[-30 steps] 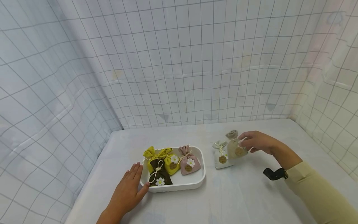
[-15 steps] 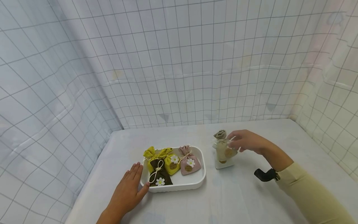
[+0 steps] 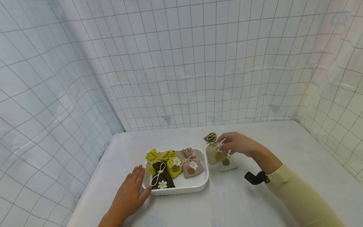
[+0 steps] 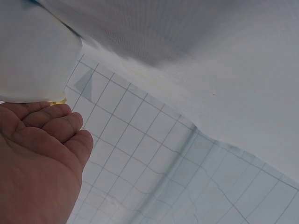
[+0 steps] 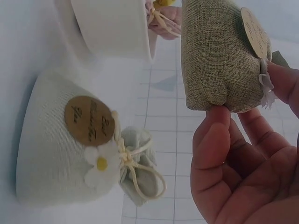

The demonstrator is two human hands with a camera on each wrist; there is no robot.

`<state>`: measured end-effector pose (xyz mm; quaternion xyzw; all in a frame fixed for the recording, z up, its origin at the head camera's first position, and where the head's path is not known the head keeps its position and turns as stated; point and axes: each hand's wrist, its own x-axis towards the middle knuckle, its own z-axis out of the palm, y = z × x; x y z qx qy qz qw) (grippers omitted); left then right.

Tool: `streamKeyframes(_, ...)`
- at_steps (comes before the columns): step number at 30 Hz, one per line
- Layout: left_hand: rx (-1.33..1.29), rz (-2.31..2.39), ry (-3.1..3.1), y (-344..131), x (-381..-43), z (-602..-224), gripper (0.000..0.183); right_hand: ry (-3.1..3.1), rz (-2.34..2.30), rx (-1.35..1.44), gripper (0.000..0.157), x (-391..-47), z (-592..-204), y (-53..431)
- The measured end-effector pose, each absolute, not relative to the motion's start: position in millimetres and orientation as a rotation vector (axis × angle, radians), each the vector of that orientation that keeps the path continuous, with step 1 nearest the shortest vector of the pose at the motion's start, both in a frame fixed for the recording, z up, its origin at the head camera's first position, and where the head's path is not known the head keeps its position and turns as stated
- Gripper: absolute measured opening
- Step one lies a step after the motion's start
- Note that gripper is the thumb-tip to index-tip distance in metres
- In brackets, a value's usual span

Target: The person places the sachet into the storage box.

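My right hand (image 3: 236, 144) pinches a beige burlap drawstring pouch (image 3: 212, 153) between thumb and fingers. In the right wrist view the burlap pouch (image 5: 222, 58) is off the table, its round tag showing. Below and beyond it, a pale grey-white pouch (image 5: 65, 144) with a daisy and cord bow sits on the table. My left hand (image 3: 129, 190) lies with straight fingers against the left end of a white tray (image 3: 181, 190). Inside the tray are two yellow pouches (image 3: 175, 168), a dark brown pouch (image 3: 163, 176) and a pink pouch (image 3: 193, 167).
A white cloth covers the table (image 3: 227, 201). Grid-patterned curtains (image 3: 193, 78) rise behind it and at both sides. A black device (image 3: 255, 178) is strapped to the right wrist, at the end of a tan sleeve (image 3: 300, 195).
The right hand has carried the burlap pouch leftward, past the pale pouch, to the tray's right end. The left hand and the tray have stayed where they were.
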<state>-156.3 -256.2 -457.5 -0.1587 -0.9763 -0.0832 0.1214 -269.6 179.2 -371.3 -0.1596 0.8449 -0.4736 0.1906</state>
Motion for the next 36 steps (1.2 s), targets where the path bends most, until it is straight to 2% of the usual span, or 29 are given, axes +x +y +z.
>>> streamKeyframes(24,-0.467,-0.250,-2.844,-256.7,-156.6,-458.3,0.074,2.262,-1.403,-0.582,0.028,-260.5,-380.9,113.8)
streamKeyframes(36,-0.460,-0.254,-2.849,-256.3,-156.0,-457.2,0.074,2.187,-1.438,-0.640,0.027,-259.6,-396.1,84.1)
